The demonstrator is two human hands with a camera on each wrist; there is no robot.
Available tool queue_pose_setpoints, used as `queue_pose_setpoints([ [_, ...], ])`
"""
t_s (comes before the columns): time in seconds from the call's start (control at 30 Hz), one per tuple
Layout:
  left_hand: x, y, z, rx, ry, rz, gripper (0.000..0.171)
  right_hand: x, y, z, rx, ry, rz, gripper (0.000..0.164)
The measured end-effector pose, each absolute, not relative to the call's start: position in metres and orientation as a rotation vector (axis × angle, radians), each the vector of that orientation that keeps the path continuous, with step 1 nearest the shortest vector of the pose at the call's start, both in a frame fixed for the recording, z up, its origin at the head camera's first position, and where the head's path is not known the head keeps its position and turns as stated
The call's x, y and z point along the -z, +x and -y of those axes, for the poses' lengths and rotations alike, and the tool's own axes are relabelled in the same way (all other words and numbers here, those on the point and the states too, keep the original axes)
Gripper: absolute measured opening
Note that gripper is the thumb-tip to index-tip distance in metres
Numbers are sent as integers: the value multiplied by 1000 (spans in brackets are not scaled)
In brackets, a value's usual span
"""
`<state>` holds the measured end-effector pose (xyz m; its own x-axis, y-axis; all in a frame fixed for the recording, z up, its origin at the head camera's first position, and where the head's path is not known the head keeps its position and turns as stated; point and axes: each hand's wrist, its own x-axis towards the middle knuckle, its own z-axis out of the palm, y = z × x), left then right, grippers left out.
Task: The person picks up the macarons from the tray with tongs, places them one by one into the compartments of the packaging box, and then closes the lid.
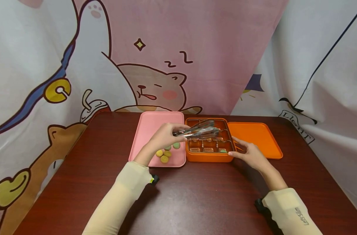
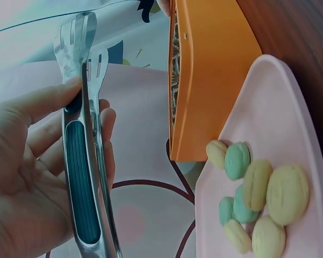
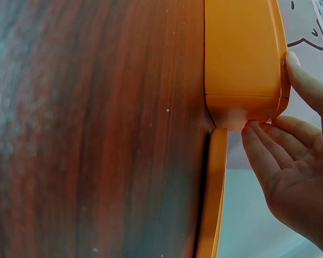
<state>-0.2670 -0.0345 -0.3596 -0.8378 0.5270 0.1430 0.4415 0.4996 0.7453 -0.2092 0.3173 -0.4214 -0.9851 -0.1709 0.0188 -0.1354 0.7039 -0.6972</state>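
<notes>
My left hand (image 1: 166, 134) grips metal tongs (image 1: 199, 131) with a teal grip (image 2: 82, 177). Their forked tips hover over the orange compartment box (image 1: 208, 157), nearly together with nothing between them. The pink tray (image 1: 150, 125) left of the box carries several yellow and green cookies (image 1: 165, 153), seen close up as cookies (image 2: 261, 196) in the left wrist view. A green cookie (image 1: 223, 150) lies in the box's front right compartment. My right hand (image 1: 249, 154) touches the box's front right corner with straight fingers (image 3: 269, 153), the thumb against the side of the box (image 3: 242, 54).
The box's orange lid (image 1: 256, 138) lies flat just right of the box, its edge (image 3: 212, 199) beside my right hand. Everything rests on a dark wooden table (image 1: 196, 195). A cartoon-printed cloth (image 1: 155, 65) hangs behind the table.
</notes>
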Motion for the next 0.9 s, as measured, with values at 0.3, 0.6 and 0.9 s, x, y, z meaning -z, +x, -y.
queue_pose_setpoints([
  [0.3, 361, -267, 51, -1349, 851, -2575, 39, 422, -210, -318, 1167, -255, -2856, 79],
  [0.6, 364, -268, 72, -1329, 840, -2592, 40, 423, -212, -319, 1155, -250, -2857, 80],
  [0.9, 370, -268, 93, -1339, 784, -2597, 41, 424, -212, -320, 1149, -253, -2850, 80],
])
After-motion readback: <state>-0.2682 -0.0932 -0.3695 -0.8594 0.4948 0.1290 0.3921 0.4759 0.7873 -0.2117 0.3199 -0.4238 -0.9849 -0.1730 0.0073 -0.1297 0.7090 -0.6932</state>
